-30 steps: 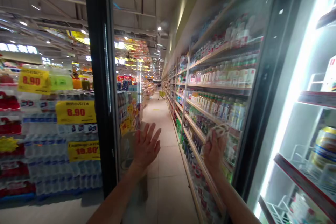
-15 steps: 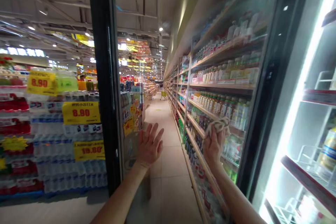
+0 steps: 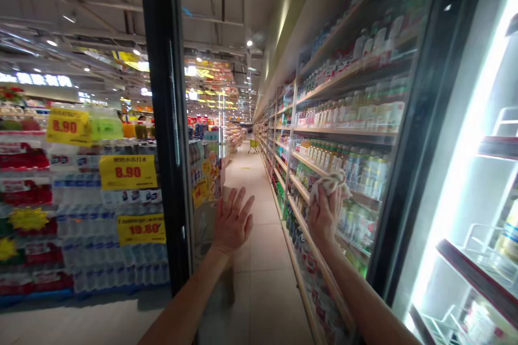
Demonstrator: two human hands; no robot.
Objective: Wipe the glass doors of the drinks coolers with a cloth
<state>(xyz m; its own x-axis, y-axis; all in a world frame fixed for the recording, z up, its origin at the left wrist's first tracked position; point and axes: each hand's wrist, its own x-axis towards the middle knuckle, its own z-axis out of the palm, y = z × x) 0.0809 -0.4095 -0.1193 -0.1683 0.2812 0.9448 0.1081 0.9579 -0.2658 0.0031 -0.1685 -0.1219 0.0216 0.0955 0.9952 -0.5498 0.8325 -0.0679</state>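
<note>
A glass door [image 3: 259,259] in a black frame stands in front of me, and the aisle shows through it. My left hand [image 3: 233,221] is raised at the left part of the pane, fingers stretched out and holding nothing. The palm seems to lie against the glass. To the right, my right hand [image 3: 322,218] grips a crumpled pale cloth [image 3: 332,185] and presses it to the pane. Part of the cloth is hidden by the fingers.
On the right is a lit cooler with dark-edged shelves [image 3: 481,275]. Stacked bottle packs [image 3: 109,226] with yellow price signs [image 3: 128,172] stand at left. Shelves of drink bottles [image 3: 340,118] line the aisle through the glass, and a yellow-green cart [image 3: 253,145] stands far off.
My right hand has moved slightly left and up with the cloth. The left hand keeps nearly the same place, still spread. The view has shifted a little.
</note>
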